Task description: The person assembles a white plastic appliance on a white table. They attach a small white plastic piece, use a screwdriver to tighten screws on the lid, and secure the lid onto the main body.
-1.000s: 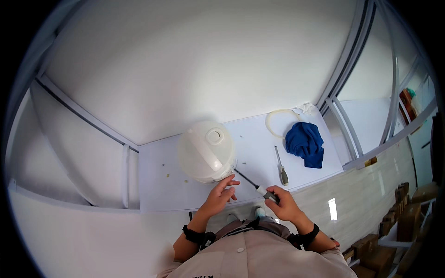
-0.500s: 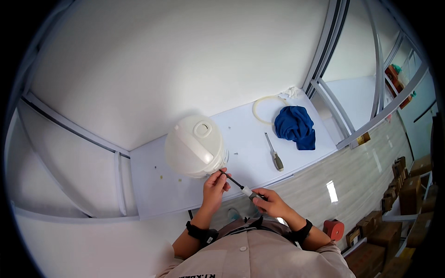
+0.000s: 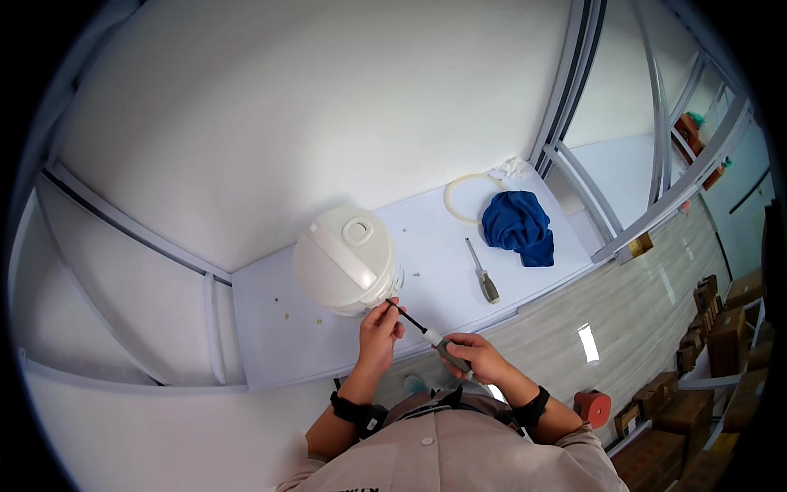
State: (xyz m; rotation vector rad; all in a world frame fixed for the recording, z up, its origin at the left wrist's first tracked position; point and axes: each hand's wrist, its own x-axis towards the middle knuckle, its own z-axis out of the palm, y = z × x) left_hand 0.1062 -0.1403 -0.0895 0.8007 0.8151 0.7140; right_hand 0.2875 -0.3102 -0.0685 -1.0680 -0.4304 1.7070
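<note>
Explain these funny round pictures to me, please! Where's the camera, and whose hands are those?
There's no robot here, just a person using two bare hands. The camera sits on their head, looking down; its very wide lens bends straight edges. On the white table are a rounded white appliance, a crumpled blue cloth, a pale loop and a spare screwdriver. The right hand holds another screwdriver by its handle. The left hand has its fingertips at that tool's tip, close by the appliance. Whatever they might be pinching is too small to see.
</note>
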